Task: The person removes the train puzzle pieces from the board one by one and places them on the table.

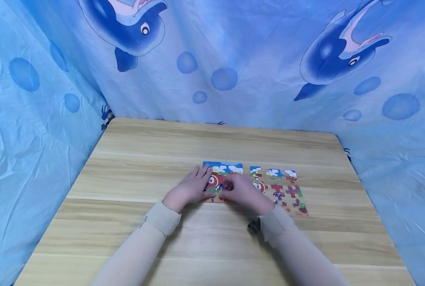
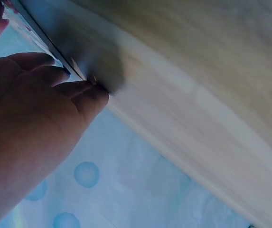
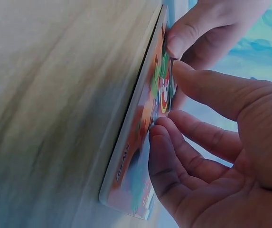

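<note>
A jigsaw puzzle board [image 1: 224, 166] with a blue-sky and red-character picture lies flat on the wooden table. My left hand [image 1: 192, 188] rests along its left side, fingers spread over the upper edge and thumb near the lower edge. Over the board's middle, my right hand [image 1: 243, 191] pinches a small puzzle piece [image 1: 221, 188] between thumb and fingertips, low against the picture. In the right wrist view, the board's lettered lower edge [image 3: 121, 164] shows beside the curled fingers, and the left thumb [image 3: 176, 46] presses close by. The right hand covers the board's right part.
Several loose puzzle pieces [image 1: 277, 189] lie in loose rows to the right of the board, some behind the right wrist. A wooden table [image 1: 126, 230] carries everything. Blue dolphin-print cloth [image 1: 212, 51] hangs behind and at both sides.
</note>
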### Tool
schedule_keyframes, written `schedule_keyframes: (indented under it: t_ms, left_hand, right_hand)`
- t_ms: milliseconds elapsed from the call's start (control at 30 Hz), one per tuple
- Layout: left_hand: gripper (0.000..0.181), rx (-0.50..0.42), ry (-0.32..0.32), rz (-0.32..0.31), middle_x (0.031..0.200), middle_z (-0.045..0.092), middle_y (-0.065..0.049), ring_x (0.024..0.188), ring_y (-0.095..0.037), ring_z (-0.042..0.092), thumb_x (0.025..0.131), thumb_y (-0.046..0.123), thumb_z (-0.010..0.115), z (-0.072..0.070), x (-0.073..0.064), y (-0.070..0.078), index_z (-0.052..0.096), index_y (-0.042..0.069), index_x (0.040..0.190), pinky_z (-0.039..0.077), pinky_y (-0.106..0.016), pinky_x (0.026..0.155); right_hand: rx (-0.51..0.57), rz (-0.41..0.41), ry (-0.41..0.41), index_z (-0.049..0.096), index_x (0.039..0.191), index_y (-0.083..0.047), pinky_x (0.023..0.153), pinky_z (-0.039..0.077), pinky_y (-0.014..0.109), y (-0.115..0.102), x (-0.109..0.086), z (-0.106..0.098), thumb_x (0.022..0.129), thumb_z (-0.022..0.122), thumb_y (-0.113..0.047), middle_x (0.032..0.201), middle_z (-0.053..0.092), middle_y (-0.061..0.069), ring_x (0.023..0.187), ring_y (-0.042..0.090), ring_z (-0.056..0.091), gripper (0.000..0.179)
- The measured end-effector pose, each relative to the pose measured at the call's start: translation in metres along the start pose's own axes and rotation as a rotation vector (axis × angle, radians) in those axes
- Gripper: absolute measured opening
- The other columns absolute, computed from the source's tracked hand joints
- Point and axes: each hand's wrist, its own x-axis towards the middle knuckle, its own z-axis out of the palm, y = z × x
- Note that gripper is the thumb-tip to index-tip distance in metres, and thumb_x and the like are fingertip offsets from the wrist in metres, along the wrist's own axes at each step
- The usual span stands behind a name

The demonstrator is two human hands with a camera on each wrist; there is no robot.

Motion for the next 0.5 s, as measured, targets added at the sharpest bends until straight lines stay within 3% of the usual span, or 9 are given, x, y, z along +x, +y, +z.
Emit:
schedule_keyframes:
  t_ms: [233, 500]
  left_hand:
    - [0.115, -0.032, -0.012, -0.015, 0.169, 0.003, -0.015, 0.151, -0.043, 0.001, 0.086, 0.061, 0.074, -0.002, -0.003, -0.004, 0.011, 0.004, 0.163, 0.011, -0.05, 0.12]
    - [0.128, 0.019, -0.016, -0.09, 0.168, 0.004, -0.017, 0.15, -0.046, 0.001, 0.078, 0.067, 0.078, -0.002, -0.004, -0.007, 0.008, 0.001, 0.162, 0.012, -0.055, 0.119]
  right_hand:
    - [-0.038, -0.03, -0.005, 0.076, 0.107, -0.012, 0.075, 0.052, 0.034, -0.004, 0.008, 0.002, 0.088, 0.083, -0.026, 0.092, 0.066, -0.004, 0.082, 0.014, 0.06, 0.025]
    - [-0.03, -0.039, -0.031, 0.077, 0.103, -0.011, 0.076, 0.051, 0.034, -0.01, 0.013, 0.01, 0.091, 0.081, -0.023, 0.089, 0.065, -0.007, 0.082, 0.014, 0.059, 0.018]
